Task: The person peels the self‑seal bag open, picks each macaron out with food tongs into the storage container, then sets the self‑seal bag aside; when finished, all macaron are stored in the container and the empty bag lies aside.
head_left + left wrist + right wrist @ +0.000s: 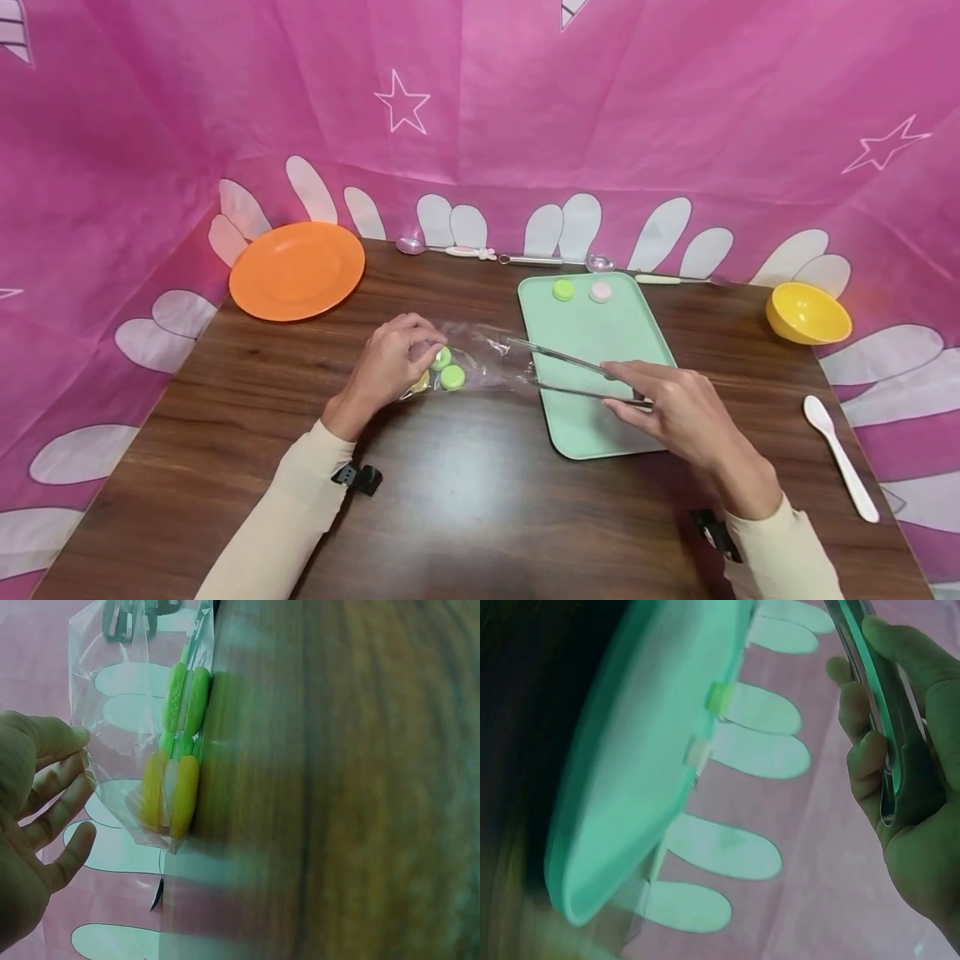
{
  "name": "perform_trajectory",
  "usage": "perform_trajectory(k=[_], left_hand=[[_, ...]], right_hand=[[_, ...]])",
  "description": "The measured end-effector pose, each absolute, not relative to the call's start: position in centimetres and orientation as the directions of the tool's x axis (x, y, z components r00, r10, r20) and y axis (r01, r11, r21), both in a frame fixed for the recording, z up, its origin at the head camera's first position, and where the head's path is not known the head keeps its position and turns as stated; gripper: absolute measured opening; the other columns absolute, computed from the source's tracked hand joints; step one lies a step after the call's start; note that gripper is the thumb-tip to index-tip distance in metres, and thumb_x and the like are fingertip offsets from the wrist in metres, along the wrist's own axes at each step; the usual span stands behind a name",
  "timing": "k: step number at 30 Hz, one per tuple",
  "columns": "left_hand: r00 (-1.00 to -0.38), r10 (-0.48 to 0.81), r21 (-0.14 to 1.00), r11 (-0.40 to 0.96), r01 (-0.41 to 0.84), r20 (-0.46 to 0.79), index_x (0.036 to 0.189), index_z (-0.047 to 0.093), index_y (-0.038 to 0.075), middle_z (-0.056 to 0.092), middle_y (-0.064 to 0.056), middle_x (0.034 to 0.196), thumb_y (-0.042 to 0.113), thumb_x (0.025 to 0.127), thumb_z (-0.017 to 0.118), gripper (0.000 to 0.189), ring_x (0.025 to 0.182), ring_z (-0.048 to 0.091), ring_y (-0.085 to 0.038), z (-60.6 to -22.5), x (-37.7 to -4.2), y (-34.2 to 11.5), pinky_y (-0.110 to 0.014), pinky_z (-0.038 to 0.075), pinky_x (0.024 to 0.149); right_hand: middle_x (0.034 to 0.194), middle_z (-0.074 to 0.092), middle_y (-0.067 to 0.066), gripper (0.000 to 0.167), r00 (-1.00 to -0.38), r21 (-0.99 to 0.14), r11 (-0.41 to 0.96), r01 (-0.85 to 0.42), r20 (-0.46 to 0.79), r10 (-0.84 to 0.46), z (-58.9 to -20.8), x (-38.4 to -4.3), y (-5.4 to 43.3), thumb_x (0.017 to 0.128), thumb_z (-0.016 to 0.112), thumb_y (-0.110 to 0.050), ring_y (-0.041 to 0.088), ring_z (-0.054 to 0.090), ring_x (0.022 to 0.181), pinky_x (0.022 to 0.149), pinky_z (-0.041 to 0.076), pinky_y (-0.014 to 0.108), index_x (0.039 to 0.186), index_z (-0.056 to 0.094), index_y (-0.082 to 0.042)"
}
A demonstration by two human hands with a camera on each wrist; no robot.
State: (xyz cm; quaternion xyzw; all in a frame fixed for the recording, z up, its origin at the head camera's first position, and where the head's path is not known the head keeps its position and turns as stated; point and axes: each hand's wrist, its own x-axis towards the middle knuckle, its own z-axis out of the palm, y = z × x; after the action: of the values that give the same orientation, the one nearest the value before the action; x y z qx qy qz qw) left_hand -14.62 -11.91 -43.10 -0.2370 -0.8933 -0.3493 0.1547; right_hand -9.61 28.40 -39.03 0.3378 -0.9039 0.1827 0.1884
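Note:
Between thumb and fingertips my left hand (397, 354) pinches the upper side of a clear plastic bag (480, 354) lying on the table. Inside the bag are green macarons (452, 377) and a yellow macaron (171, 796), grouped at its left end. My right hand (678, 404) grips metal tongs (573, 360) by the handle end. Their two arms are spread apart and point left, with the tips inside the bag's mouth. On the mint-green tray (600, 333) under the tongs, a green macaron (563, 290) and a pink macaron (600, 292) sit near the far edge.
An orange plate (296, 271) is at the back left and a yellow bowl (808, 313) at the back right. Several utensils, among them a metal scoop (600, 263), line the table's back edge. A white spoon (840, 458) lies at the right. Pink printed cloth hangs behind.

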Motion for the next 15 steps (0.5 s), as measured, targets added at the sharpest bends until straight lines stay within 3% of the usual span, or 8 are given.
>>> perform_trajectory(k=[3, 7, 11, 15], left_hand=[[-0.846, 0.316, 0.557, 0.645, 0.523, 0.429, 0.1, 0.085, 0.007, 0.078, -0.008, 0.099, 0.008, 0.092, 0.084, 0.008, 0.094, 0.07, -0.025, -43.2, -14.6, -11.9, -0.043, 0.058, 0.081], [-0.851, 0.321, 0.565, 0.642, 0.518, 0.416, 0.101, 0.085, 0.006, 0.077, -0.008, 0.1, 0.009, 0.093, 0.083, 0.008, 0.093, 0.069, -0.025, -43.2, -14.6, -11.8, -0.043, 0.058, 0.081], [-0.86, 0.33, 0.584, 0.634, 0.507, 0.388, 0.105, 0.084, 0.005, 0.076, -0.008, 0.104, 0.011, 0.093, 0.084, 0.013, 0.093, 0.069, -0.026, -43.1, -14.6, -11.9, -0.044, 0.059, 0.081], [-0.869, 0.396, 0.566, 0.66, 0.494, 0.297, 0.12, 0.08, 0.008, 0.072, -0.009, 0.119, 0.022, 0.092, 0.087, 0.032, 0.107, 0.068, -0.027, -43.0, -14.6, -11.7, -0.049, 0.056, 0.092]], right_hand=[[0.101, 0.081, 0.001, 0.044, -0.702, -0.217, 0.696, -0.684, 0.453, -0.549, -39.8, -10.3, 27.9, 0.089, 0.087, -0.033, 0.003, 0.059, 0.065, 0.056, 0.049, 0.029, 0.128, 0.078, -0.013], [0.099, 0.077, -0.001, 0.057, -0.717, -0.233, 0.702, -0.673, 0.437, -0.543, -40.3, -10.6, 27.5, 0.076, 0.094, -0.019, 0.006, 0.061, 0.066, 0.057, 0.049, 0.029, 0.13, 0.076, -0.011], [0.096, 0.076, -0.001, 0.058, -0.722, -0.24, 0.703, -0.669, 0.432, -0.54, -40.5, -10.5, 27.4, 0.075, 0.095, -0.017, 0.007, 0.06, 0.065, 0.059, 0.05, 0.029, 0.13, 0.076, -0.009], [0.092, 0.074, -0.003, 0.057, -0.731, -0.286, 0.685, -0.67, 0.413, -0.542, -40.4, -10.4, 27.3, 0.076, 0.095, -0.015, 0.004, 0.056, 0.066, 0.061, 0.046, 0.02, 0.129, 0.077, -0.009]])
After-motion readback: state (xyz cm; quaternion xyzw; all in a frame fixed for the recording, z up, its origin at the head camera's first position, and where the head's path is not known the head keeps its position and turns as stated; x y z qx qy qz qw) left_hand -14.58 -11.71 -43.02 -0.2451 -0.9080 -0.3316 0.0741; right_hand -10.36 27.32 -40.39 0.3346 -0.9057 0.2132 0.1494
